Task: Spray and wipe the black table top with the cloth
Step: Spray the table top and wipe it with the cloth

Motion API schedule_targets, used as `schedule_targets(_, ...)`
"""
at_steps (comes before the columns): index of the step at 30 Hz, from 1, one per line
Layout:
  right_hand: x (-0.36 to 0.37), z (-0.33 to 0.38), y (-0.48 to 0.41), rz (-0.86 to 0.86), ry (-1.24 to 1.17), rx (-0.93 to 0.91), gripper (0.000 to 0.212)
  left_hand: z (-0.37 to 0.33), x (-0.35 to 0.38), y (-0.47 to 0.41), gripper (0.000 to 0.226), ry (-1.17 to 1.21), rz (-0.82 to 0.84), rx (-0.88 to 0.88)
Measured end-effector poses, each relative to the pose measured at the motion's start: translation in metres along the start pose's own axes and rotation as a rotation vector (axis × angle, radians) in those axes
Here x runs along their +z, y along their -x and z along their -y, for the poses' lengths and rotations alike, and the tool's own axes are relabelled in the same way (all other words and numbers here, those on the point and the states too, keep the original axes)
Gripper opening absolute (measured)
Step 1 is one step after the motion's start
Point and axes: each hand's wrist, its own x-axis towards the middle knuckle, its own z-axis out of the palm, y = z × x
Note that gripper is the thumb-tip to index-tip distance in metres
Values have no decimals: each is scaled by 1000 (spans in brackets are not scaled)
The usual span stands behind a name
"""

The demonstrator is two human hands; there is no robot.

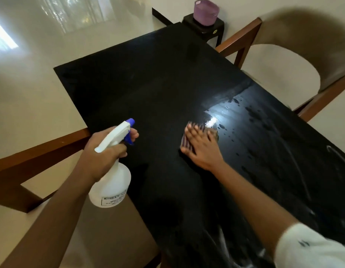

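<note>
From the head camera, the left hand (pixel 106 149), toward 8 o'clock of the frame, grips the neck of a white spray bottle (pixel 111 182). Its fingers are curled round the neck, and one fingertip (pixel 134 133) is hooked over the blue trigger (pixel 129 140). The blue nozzle (pixel 130 121) points toward 1 o'clock over the black table top (pixel 158 84). The bottle hangs upright beside the table's left edge; its label print is too small to read. Just right of the frame's centre, the right hand (pixel 201 146) lies palm-down with fingers (pixel 191 130) straight and spread, pressing a striped cloth (pixel 185 145) flat on the table top. The hand hides most of the cloth; only a strip at its 9 o'clock side and a corner at 2 o'clock show, and the fingertips are blurred. Both forearms reach in from 6 o'clock, the right one coming out of a white sleeve (pixel 306 246) cut off by the lower right corner. From the hand toward 3 o'clock the surface is wet, with droplets (pixel 252 113) and a bright glare. At 12 to 1 o'clock a purple tub (pixel 206 12) stands on a small black stool (pixel 210 29) just beyond the table's far corner. A wooden chair (pixel 241 41) stands at 2 o'clock and a wooden chair frame (pixel 42 151) at 9 o'clock, both partly cut off.
</note>
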Motion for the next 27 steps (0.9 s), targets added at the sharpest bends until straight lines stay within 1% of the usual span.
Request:
schedule_targets(2,11,10,55,8,-18,-90,74,-5,-1,-8,44,16,-38,19)
schedule_targets(4,21,13,92,-11,-1,-154,73,-8,0,-16,44,18,-69,31)
schedule_targets(7,21,1,83,3,38,-212,73,-11,3,-25,43,5,-79,29)
schedule_targets(9,10,-12,50,-15,40,-169,76,-12,7,-29,42,-7,-69,30)
schedule_targets(13,-16,-58,-40,-75,58,65,78,-9,15,-30,42,-2,-74,32)
schedule_targets(15,-28,-74,-75,-66,71,136,74,-7,19,-29,42,7,-77,37)
schedule_targets(17,-31,-81,-90,-54,71,175,70,-6,22,-29,43,20,-72,44)
schedule_targets(19,-29,-81,-89,-63,64,200,68,-7,25,-28,44,20,-59,47)
schedule_targets(22,-21,-70,-68,-137,60,183,66,-9,30,-27,45,8,-27,53)
schedule_targets(24,-13,-57,-41,-205,37,138,63,-11,32,-27,45,5,-1,45)
schedule_targets(27,-2,-34,7,-324,-54,36,51,-15,39,-29,41,-14,76,-2)
